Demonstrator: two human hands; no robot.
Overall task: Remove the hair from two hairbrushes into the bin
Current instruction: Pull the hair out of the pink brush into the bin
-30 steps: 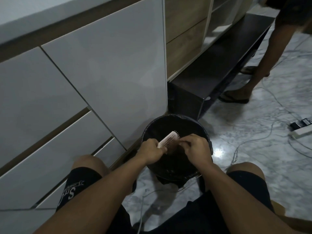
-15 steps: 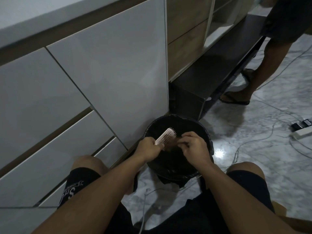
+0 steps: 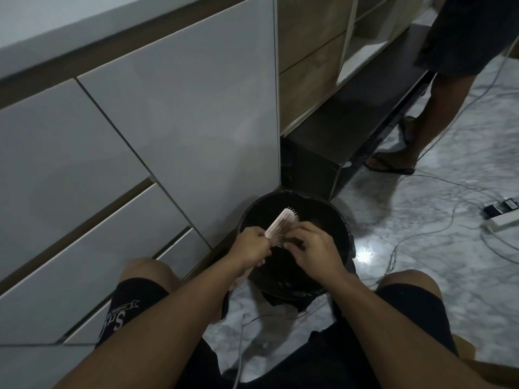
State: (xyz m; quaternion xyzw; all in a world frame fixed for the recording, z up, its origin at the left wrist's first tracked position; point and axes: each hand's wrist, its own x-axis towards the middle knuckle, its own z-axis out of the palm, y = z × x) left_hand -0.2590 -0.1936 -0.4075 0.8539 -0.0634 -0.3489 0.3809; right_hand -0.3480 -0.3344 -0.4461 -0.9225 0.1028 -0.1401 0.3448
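Note:
A pale pink hairbrush (image 3: 281, 225) with thin pins is held over the black bin (image 3: 341, 220), which stands on the floor between my knees. My left hand (image 3: 252, 245) grips the brush by its handle, head pointing up and away. My right hand (image 3: 314, 248) is at the brush's pins, its fingertips pinched on dark hair at the lower part of the head. The inside of the bin is dark and its contents cannot be made out. A second hairbrush is not in view.
White cabinet drawers (image 3: 140, 153) stand close on the left. A low dark bench (image 3: 354, 119) runs behind the bin. Another person's legs (image 3: 418, 127) in sandals stand at the right. Cables and a power strip (image 3: 502, 220) lie on the marble floor.
My hands and the brush stayed over the bin with small shifts; my right fingers moved along the pins. The other person stepped closer along the bench.

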